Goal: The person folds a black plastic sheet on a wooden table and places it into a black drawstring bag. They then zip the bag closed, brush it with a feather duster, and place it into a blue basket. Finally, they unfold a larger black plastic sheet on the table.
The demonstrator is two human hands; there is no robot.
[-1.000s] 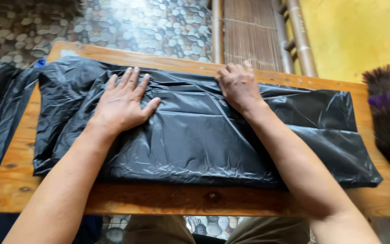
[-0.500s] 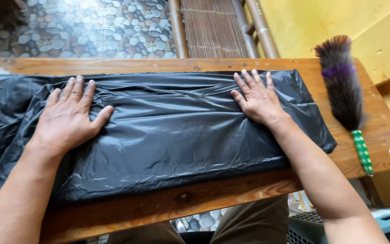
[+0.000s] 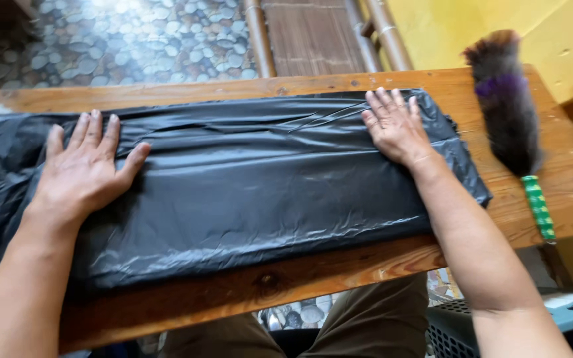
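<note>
Both hands are now spread further apart: left hand [image 3: 87,174] and right hand [image 3: 396,126] are pressed flat, fingers open, nothing gripped, on the black plastic bag [image 3: 253,192]. Thin, light and slippery, it is probably best pinched at its edges.

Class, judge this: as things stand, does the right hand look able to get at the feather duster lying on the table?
Probably yes. The right hand lies flat on the black plastic sheet, and the feather duster lies just beyond the sheet's edge on the wooden table, with only bare wood between them.

Bare forearms, no sleeves — olive-brown trousers [image 3: 366,318] below.
</note>
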